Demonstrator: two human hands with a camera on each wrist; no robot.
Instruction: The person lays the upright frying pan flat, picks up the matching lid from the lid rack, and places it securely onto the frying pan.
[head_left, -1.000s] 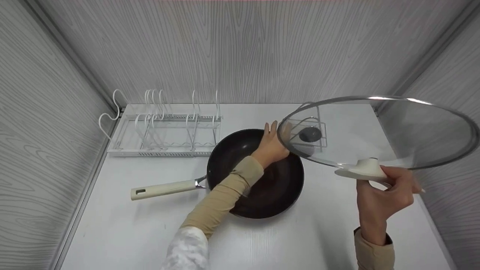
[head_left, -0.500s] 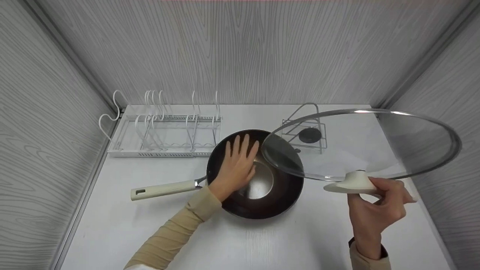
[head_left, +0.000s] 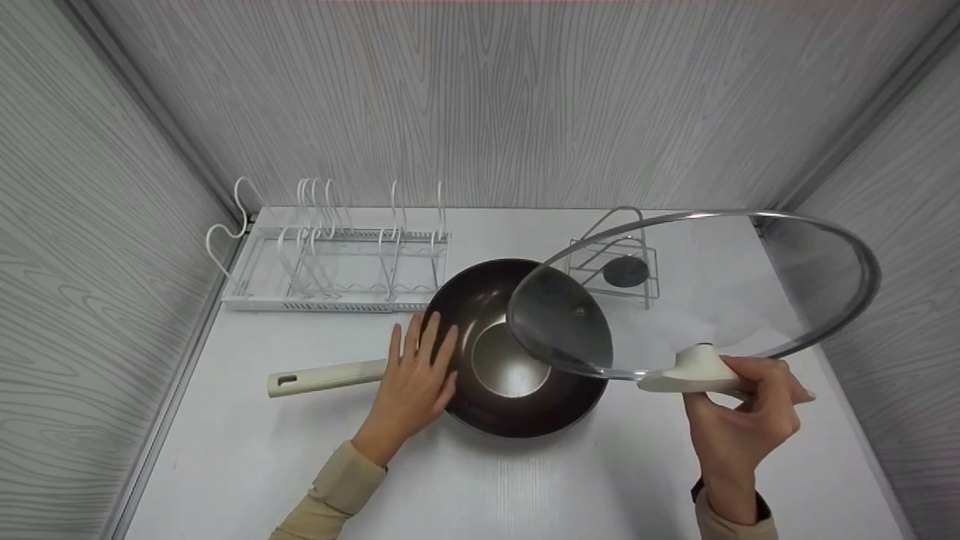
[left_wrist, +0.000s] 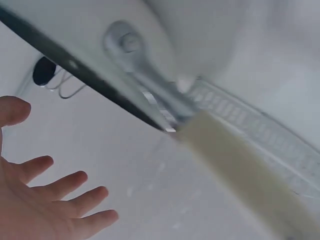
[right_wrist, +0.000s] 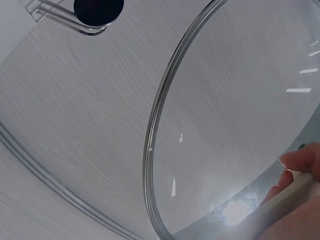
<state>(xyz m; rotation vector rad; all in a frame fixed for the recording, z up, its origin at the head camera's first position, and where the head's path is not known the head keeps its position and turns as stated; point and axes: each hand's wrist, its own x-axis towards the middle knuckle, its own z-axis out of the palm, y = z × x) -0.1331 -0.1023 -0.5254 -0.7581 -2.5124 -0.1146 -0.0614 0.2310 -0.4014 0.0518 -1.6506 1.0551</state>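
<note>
The right hand (head_left: 739, 420) grips the cream handle of a glass lid (head_left: 697, 289), held tilted above the pan (head_left: 517, 349). The left hand (head_left: 416, 379), fingers straight and holding nothing, rests where the pan's handle (head_left: 326, 375) joins it, on the counter (head_left: 247, 465).

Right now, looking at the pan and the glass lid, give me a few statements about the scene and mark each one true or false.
1. The right hand grips the glass lid by its cream handle. True.
2. The lid sits closed on the pan. False: it is held up in the air, tilted, to the pan's right.
3. The left hand is flat with straight fingers by the pan's rim and handle. True.
4. The white rack holds plates. False: its slots hold nothing.
5. The pan handle points left. True.
</note>
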